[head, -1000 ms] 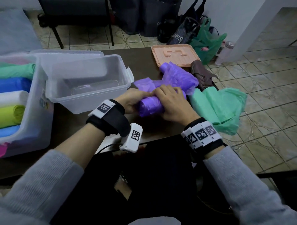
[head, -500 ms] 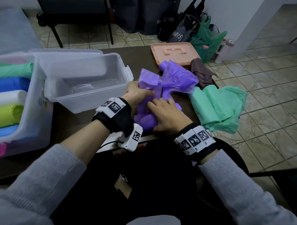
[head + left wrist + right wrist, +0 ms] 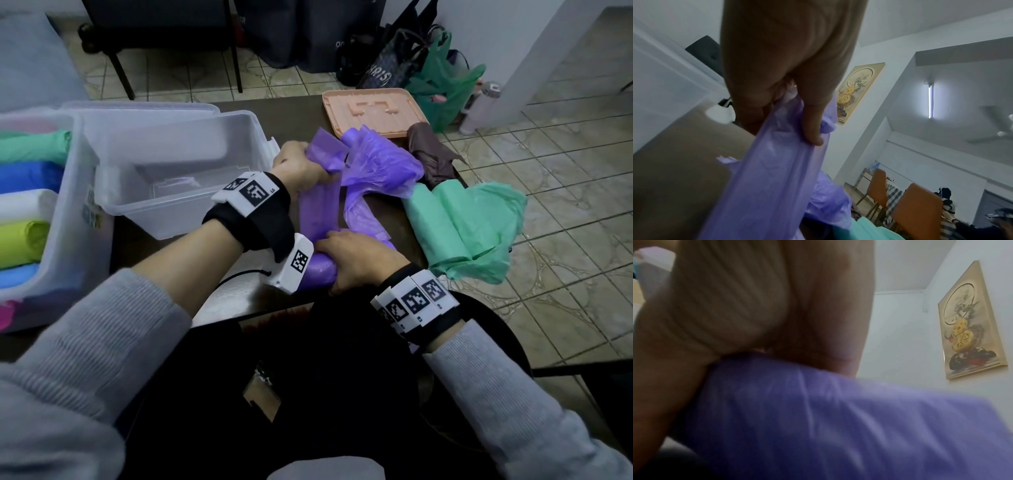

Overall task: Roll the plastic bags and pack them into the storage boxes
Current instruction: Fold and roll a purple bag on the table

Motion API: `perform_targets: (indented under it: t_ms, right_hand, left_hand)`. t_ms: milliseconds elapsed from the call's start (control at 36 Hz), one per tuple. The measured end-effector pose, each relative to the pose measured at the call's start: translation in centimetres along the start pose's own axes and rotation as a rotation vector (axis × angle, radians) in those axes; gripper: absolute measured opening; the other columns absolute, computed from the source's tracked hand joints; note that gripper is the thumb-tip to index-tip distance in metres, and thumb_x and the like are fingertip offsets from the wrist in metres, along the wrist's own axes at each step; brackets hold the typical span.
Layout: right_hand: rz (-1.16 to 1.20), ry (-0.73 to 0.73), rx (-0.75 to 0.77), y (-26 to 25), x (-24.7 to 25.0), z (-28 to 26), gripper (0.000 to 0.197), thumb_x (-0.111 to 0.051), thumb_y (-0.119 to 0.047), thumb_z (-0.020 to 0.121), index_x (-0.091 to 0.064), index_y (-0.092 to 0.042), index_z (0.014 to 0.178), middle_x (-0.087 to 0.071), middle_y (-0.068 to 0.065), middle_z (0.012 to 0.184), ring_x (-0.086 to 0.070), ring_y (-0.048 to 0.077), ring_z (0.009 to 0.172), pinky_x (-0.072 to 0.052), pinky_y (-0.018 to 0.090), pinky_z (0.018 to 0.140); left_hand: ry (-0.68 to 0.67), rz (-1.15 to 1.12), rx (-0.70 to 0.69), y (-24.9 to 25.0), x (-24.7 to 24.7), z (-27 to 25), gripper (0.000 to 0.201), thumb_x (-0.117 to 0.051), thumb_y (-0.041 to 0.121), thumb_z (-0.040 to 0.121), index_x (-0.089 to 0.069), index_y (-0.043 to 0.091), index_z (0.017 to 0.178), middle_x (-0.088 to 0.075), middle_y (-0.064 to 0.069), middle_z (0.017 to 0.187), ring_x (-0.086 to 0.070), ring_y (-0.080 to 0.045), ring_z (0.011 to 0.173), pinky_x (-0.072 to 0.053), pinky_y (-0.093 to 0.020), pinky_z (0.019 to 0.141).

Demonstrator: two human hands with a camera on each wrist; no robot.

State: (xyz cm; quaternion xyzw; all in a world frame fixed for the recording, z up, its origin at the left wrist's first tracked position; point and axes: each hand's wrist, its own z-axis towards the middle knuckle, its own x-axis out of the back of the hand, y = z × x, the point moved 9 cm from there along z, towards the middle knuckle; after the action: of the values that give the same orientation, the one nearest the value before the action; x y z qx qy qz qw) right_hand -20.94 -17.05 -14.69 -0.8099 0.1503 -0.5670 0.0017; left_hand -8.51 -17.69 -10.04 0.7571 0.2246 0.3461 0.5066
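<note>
Stretching the purple bag (image 3: 322, 209) over the worktop (image 3: 301, 113): our left hand (image 3: 299, 168) grips its far end by the clear box (image 3: 178, 171), right hand (image 3: 356, 260) clamps the rolled end (near edge).

Home interior, dining/living area. Dark wooden table (image 3: 308, 113) under both hands; patterned tiled floor (image 3: 565, 171) right of the right hand. Beyond the hands, shopping and tote bags (image 3: 394, 65) heaped on the floor against a white wall, with a dark chair (image 3: 154, 31) beside them. Left wrist view: framed painting (image 3: 859, 91) on the wall past the fingers, orange dining chairs (image 3: 916, 209) lower right, tube light (image 3: 930, 100) and ceiling fan (image 3: 1003, 134) overhead. Household storage boxes (image 3: 178, 171) left of the left hand.
</note>
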Motion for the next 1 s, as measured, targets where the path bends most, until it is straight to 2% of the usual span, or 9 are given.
perform_targets:
  t_ms: [139,278,333,417,528,611,722,833,1000]
  right_hand:
    - [-0.009,-0.018,-0.015,0.3,0.2,0.3,0.065,-0.077,-0.034,0.063,-0.051,-0.025,0.123,-0.051,0.002,0.116,-0.049,0.025,0.112,-0.038,0.036,0.085]
    - [0.008,-0.036,-0.041,0.7,-0.1,0.8,0.074,-0.081,-0.039,0.061,-0.049,-0.024,0.125,-0.044,0.002,0.115,-0.042,0.023,0.114,-0.036,0.04,0.09]
    - [0.014,-0.04,-0.055,1.0,-0.1,0.9,0.078,-0.082,-0.04,0.059,-0.047,-0.024,0.127,-0.043,0.001,0.115,-0.04,0.023,0.115,-0.034,0.04,0.091]
    - [0.041,-0.053,-0.069,1.4,-0.2,1.0,0.078,-0.081,-0.041,0.062,-0.046,-0.025,0.129,-0.047,0.002,0.121,-0.041,0.023,0.117,-0.031,0.039,0.094]
    - [0.102,-0.03,-0.076,1.7,-0.2,1.0,0.072,-0.08,-0.042,0.062,-0.051,-0.027,0.125,-0.054,-0.001,0.123,-0.045,0.022,0.118,-0.031,0.04,0.096]
    - [0.127,-0.018,-0.078,1.8,-0.1,0.9,0.069,-0.081,-0.043,0.061,-0.054,-0.027,0.122,-0.056,-0.002,0.121,-0.047,0.022,0.117,-0.031,0.042,0.096]
    - [0.094,-0.026,-0.068,1.6,-0.1,0.8,0.078,-0.083,-0.045,0.058,-0.05,-0.028,0.128,-0.051,0.002,0.124,-0.045,0.024,0.118,-0.034,0.043,0.094]
    - [0.082,-0.037,-0.067,1.7,-0.1,0.8,0.082,-0.083,-0.046,0.058,-0.048,-0.03,0.131,-0.05,0.002,0.126,-0.043,0.026,0.12,-0.034,0.044,0.095]
    - [0.086,-0.017,-0.065,1.6,0.1,0.9,0.083,-0.082,-0.047,0.058,-0.047,-0.032,0.132,-0.057,0.0,0.121,-0.05,0.024,0.115,-0.039,0.041,0.091]
  left_hand:
    - [0.074,0.057,-0.017,0.9,1.4,1.1,0.035,-0.087,0.024,0.062,-0.063,0.018,0.086,-0.069,-0.006,0.099,-0.065,-0.02,0.098,-0.054,-0.037,0.088]
    - [0.097,0.024,-0.038,2.3,1.8,1.7,0.028,-0.083,0.023,0.07,-0.055,0.026,0.069,-0.062,0.008,0.078,-0.059,-0.008,0.078,-0.047,-0.019,0.061]
    - [0.146,0.02,-0.043,2.8,2.3,1.8,0.027,-0.083,0.025,0.069,-0.059,0.023,0.079,-0.063,0.004,0.091,-0.061,-0.01,0.091,-0.051,-0.022,0.078]
    - [0.215,0.145,-0.051,3.4,2.5,2.1,0.061,-0.082,0.029,0.07,-0.052,0.014,0.121,-0.054,-0.002,0.124,-0.051,-0.018,0.118,-0.043,-0.029,0.099]
    - [0.335,0.546,-0.326,6.9,1.7,-0.5,0.054,-0.07,0.02,0.079,-0.043,0.013,0.126,-0.037,-0.01,0.132,-0.035,-0.027,0.123,-0.036,-0.034,0.1]
    - [0.112,0.772,-0.382,5.4,-1.7,-0.7,0.034,-0.054,0.008,0.084,-0.055,0.008,0.118,-0.047,-0.015,0.125,-0.042,-0.032,0.117,-0.04,-0.038,0.097]
    - [-0.333,1.094,-0.175,-1.2,-4.7,-0.7,0.032,-0.053,0.014,0.09,-0.059,0.001,0.119,-0.058,-0.018,0.124,-0.055,-0.031,0.115,-0.044,-0.035,0.091]
    - [-0.49,1.182,-0.155,-4.6,-5.2,-0.5,0.04,-0.056,0.026,0.09,-0.055,0.005,0.125,-0.058,-0.017,0.127,-0.055,-0.029,0.114,-0.045,-0.038,0.096]
    - [-0.519,1.2,-0.18,-6.6,-5.0,-0.8,0.062,-0.039,0.026,0.101,-0.011,0.001,0.149,-0.004,-0.019,0.157,-0.012,-0.03,0.145,-0.013,-0.032,0.115]
